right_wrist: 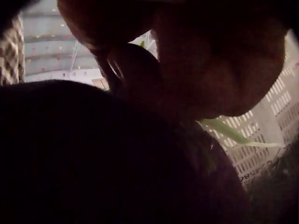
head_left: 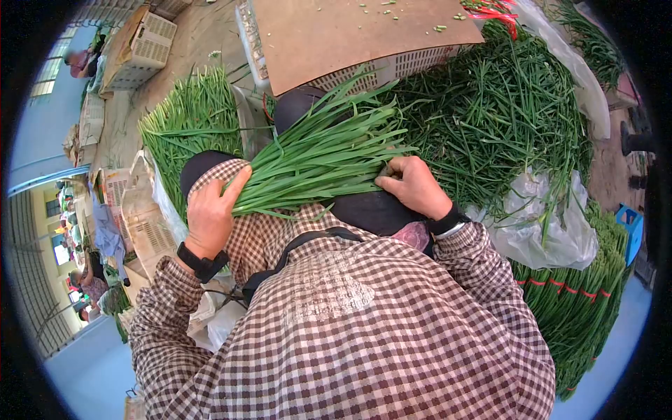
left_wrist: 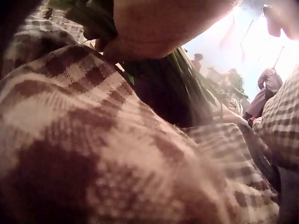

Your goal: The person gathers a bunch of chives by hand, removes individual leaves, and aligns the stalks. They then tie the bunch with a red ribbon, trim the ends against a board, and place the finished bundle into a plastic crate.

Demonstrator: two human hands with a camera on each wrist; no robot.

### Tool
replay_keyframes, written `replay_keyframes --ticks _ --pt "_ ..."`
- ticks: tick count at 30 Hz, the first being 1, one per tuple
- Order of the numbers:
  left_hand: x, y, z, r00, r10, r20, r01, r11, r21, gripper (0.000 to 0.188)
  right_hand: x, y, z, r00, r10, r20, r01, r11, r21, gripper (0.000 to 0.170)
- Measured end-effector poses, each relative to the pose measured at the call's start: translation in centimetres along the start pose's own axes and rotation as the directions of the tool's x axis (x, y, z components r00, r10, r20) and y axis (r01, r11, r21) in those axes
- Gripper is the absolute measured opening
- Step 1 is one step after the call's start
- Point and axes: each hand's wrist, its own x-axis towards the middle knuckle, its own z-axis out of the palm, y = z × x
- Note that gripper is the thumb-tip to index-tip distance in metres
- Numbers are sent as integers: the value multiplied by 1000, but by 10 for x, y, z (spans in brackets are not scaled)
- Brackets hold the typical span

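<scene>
Two hands work at one bunch of long green leaves (head_left: pixel 325 157), which lies slantwise across the person's lap. Its long axis runs from lower left to upper right in the head view: the gathered ends sit by the left hand (head_left: pixel 211 215), and the tips fan out towards the loose green heap (head_left: pixel 490 112). The left hand grips the gathered end, thumb laid along it. The right hand (head_left: pixel 418 187) is curled at the bunch's lower right edge, thumb and fingertip close together; I cannot tell whether a leaf is pinched between them, since the right wrist view is too dark. The leaves are flat, narrow and smooth, with ragged tips. Around them are a brown-and-white checked cotton sleeve (head_left: pixel 472 262), a flat brown board (head_left: pixel 364 42) over slotted white plastic crates (head_left: pixel 427 61), and crumpled clear plastic sheeting (head_left: pixel 542 227)
</scene>
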Motion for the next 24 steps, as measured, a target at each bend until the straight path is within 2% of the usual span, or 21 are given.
replay_keyframes --ticks 7,10,13,14,15,16,17,18,19,21,22,24 --pt "2 3 -3 1000 0 11 0 1000 16 66 -5 -2 -2 997 -12 -76 21 992 126 13" --pt "1 5 -3 1000 -7 16 7 1000 18 65 -9 -11 9 938 -183 -295 160 982 -102 12" --pt "0 6 0 1000 -20 17 19 1000 17 64 -1 11 23 859 -174 -481 180 983 -34 9" --pt "-3 6 4 999 -28 16 28 999 16 64 1 11 16 877 -2 -481 108 975 194 8" --pt "-4 6 5 999 -37 16 36 999 16 63 4 16 6 858 158 -488 29 935 354 7" --pt "-5 7 5 999 -35 11 35 999 23 63 1 19 -7 819 190 -541 32 927 374 8" --pt "-6 8 5 999 -34 5 34 999 30 62 0 34 -19 823 238 -516 67 861 505 7" --pt "-7 8 6 999 -36 -3 36 999 37 62 -4 38 -36 832 100 -546 31 974 224 14" --pt "-7 9 6 1000 -29 -2 29 999 46 63 -9 42 -49 846 -39 -531 -188 911 -366 25" --pt "-8 8 6 1000 -12 0 12 998 64 64 -10 20 -65 836 -217 -504 -40 892 -451 32" --pt "-7 8 6 1000 -11 1 10 997 75 65 -8 0 -65 832 -288 -475 100 918 -383 35" --pt "-7 10 6 1000 3 16 -4 996 88 68 0 -39 -53 798 -540 -269 428 821 -377 40"
